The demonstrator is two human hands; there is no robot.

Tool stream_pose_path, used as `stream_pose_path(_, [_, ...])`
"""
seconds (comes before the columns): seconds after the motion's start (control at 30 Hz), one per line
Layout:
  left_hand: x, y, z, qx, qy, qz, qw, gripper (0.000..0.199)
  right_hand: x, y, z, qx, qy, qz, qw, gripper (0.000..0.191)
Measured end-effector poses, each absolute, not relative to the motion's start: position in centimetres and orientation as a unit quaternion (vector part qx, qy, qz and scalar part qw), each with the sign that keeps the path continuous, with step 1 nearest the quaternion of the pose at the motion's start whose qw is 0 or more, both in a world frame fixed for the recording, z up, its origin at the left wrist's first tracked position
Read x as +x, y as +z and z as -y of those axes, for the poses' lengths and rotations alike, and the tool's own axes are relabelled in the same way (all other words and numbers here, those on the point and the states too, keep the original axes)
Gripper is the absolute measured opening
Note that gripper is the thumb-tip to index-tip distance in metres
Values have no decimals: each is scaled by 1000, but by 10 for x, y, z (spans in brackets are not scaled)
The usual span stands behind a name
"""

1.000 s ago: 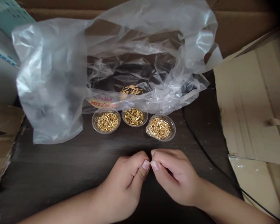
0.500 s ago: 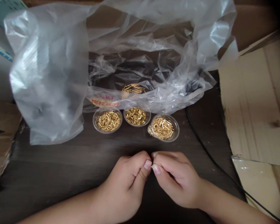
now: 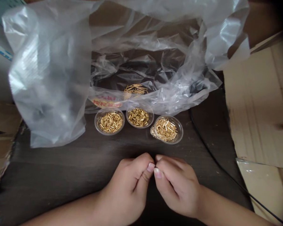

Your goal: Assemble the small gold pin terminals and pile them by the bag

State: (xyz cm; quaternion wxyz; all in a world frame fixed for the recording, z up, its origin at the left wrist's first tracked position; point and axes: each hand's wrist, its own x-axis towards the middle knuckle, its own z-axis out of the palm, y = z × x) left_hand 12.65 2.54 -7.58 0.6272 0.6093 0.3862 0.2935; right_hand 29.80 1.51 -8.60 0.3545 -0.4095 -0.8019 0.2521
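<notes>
"So, what are the hands busy with?"

"Close fingertip work, I judge; the left hand (image 3: 129,188) and the right hand (image 3: 184,188) come together above the dark table (image 3: 68,169), both thumbs pressed to curled fingers; the grip is closed on each side, though whether anything small is pinched there I cannot tell."

"And what does the next move call for?"

"Steady wrists and a light, exact touch, I'd say; pieces this thin could easily slip or drop."

"Where are those pieces?"

"Beyond the hands, in three clear round containers; the left cup (image 3: 98,130) holds a heap of short gold pins (image 3: 111,122); the middle cup (image 3: 140,127) has more, close beside it; the right cup (image 3: 181,129) sits a little nearer the hands, with gold bits also at its left edge, behind clear plastic."

"Anything else?"

"Longer gold pins (image 3: 135,88) lie in a loose pile by the crumpled plastic bag (image 3: 49,72); I cannot tell whether they are inside it or under its film."
</notes>
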Motion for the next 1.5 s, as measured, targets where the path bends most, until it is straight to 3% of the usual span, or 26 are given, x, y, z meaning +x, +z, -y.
stream_pose_path(0.47, [125, -73, -25, 581, 288, -397, 650, 37, 300, -86, -18, -418, 204, 808, 361, 31])
stream_pose_path(0.8, [124, -65, -32, 614, 281, -375, 635, 33, 308, -84, -18, -417, 149, 828, 344, 53])
stream_pose_path(1.13, [121, -68, -36, 615, 247, -342, 666, 34, 308, -81, -20, -416, 90, 849, 313, 58])
stream_pose_path(1.23, [121, -68, -35, 595, 263, -363, 667, 32, 309, -84, -20, -403, 131, 843, 331, 54])
stream_pose_path(1.37, [120, -67, -35, 565, 263, -372, 688, 31, 310, -86, -20, -383, 177, 835, 354, 29])
stream_pose_path(1.5, [119, -70, -34, 570, 265, -369, 685, 34, 309, -85, -19, -384, 147, 847, 336, 25])
